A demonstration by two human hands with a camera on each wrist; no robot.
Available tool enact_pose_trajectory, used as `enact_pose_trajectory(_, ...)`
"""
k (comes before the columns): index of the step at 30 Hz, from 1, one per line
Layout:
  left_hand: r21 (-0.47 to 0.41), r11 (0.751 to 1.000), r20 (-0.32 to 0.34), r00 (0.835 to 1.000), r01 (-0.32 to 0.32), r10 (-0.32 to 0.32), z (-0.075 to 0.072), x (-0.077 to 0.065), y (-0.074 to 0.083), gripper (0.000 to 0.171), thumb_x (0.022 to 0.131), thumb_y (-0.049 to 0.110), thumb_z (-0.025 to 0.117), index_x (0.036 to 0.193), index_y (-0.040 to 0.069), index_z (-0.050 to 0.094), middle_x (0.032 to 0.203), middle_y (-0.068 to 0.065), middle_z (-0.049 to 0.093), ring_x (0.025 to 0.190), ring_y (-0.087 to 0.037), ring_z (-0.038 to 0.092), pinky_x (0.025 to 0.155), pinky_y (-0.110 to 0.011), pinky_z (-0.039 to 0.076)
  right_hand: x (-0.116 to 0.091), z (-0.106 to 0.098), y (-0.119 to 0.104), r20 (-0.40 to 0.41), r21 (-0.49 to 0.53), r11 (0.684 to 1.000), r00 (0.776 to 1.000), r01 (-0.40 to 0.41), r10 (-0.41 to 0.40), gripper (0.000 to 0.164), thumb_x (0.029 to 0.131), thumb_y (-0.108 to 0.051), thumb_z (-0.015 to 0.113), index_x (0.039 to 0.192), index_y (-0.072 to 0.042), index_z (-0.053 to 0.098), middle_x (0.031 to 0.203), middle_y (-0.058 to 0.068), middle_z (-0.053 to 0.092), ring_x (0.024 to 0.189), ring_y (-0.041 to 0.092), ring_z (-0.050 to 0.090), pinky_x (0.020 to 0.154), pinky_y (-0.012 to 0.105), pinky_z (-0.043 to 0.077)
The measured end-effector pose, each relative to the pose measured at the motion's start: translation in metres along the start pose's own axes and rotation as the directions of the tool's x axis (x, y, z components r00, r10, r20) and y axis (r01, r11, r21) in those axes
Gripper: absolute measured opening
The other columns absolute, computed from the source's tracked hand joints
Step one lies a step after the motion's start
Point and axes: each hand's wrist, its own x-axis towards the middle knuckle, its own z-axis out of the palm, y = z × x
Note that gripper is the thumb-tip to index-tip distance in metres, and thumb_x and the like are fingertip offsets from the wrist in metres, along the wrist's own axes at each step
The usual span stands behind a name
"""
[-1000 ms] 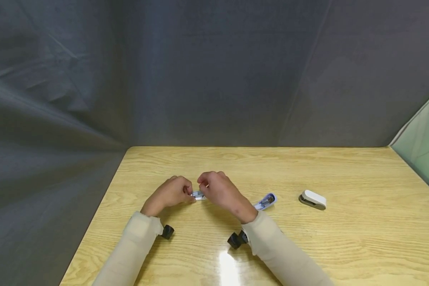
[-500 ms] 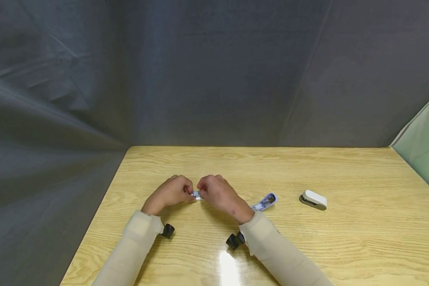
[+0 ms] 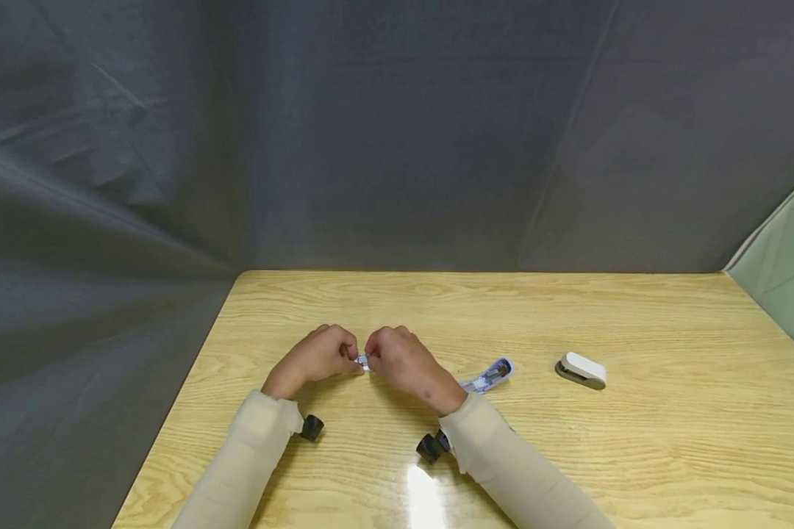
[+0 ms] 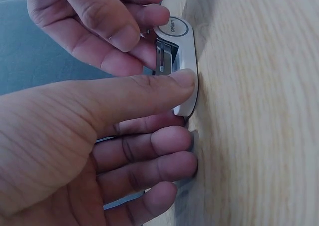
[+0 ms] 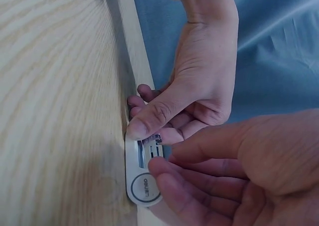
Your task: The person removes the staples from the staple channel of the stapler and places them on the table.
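Note:
A small white stapler (image 3: 362,361) with a round logo and an exposed metal staple channel stands close over the table between my two hands. My left hand (image 3: 314,356) grips one end; in the left wrist view its thumb presses the white body (image 4: 188,61), the other fingers curling beneath. My right hand (image 3: 410,360) reaches in from the other side. In the right wrist view, its thumb and forefinger pinch at the metal channel (image 5: 155,150), beside the round logo end. The fingers hide part of the channel.
A light blue stapler (image 3: 492,376), spread open, lies on the wooden table (image 3: 668,441) just beyond my right wrist. Farther right rests a white and grey stapler (image 3: 582,369). A dark curtain (image 3: 403,147) hangs along the back and left.
My right hand has shifted slightly left and down, closer to my left hand, covering more of the small stapler. The left hand stays in place; more of the blue stapler shows.

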Motion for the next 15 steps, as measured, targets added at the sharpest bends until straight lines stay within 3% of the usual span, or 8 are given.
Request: enact_pose_trajectory(15, 0.006, 0.999, 0.017, 0.999, 0.038, -0.038, -0.0015, 0.0013, 0.0028, 0.02, 0.086, 0.012, 0.085, 0.072, 0.013, 0.07, 0.066, 0.006, 0.059, 0.058, -0.011, 0.044, 0.057, -0.029, 0.038, 0.0046, 0.0069, 0.0028, -0.065, 0.06, 0.998, 0.997, -0.037, 0.04, 0.016, 0.091, 0.001, 0.071, 0.079, -0.009, 0.075, 0.072, -0.006, 0.066, 0.059, 0.007, 0.055, 0.058, 0.024, 0.048)
